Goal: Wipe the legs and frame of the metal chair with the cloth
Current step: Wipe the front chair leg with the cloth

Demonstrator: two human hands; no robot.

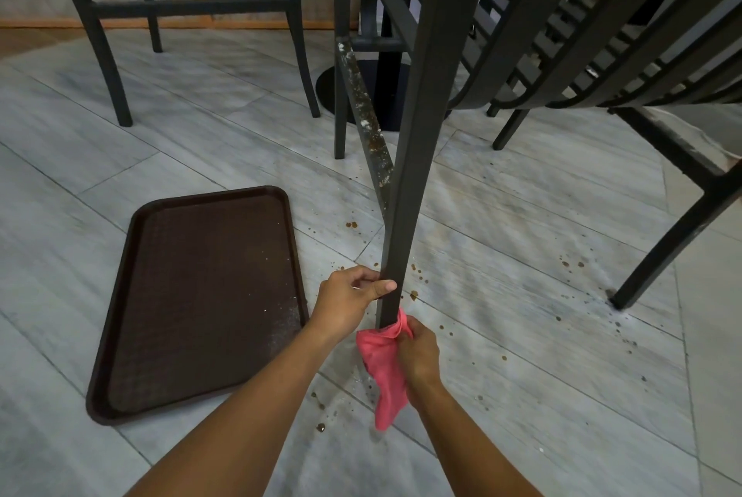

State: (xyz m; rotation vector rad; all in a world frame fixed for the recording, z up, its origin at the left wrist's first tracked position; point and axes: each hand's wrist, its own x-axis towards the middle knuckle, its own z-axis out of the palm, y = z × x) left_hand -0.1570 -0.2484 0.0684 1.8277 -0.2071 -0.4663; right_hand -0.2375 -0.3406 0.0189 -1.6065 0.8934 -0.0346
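Note:
A dark metal chair is tipped toward me, and one long leg (417,143) runs down the middle of the view. My left hand (353,297) grips that leg near its lower end, thumb across the front. Just below, my right hand (417,352) holds a pink cloth (381,372) wrapped round the foot of the leg, with the cloth's tail hanging down. Behind this leg, a second bar (367,123) of the chair is speckled with white and brown grime. The slatted seat (570,54) fills the upper right.
A brown plastic tray (200,295) lies flat on the pale tiled floor at the left. Brown droplets (417,283) spot the floor around the leg. Another dark chair (192,10) stands at the back left, and a round table base (361,91) sits behind.

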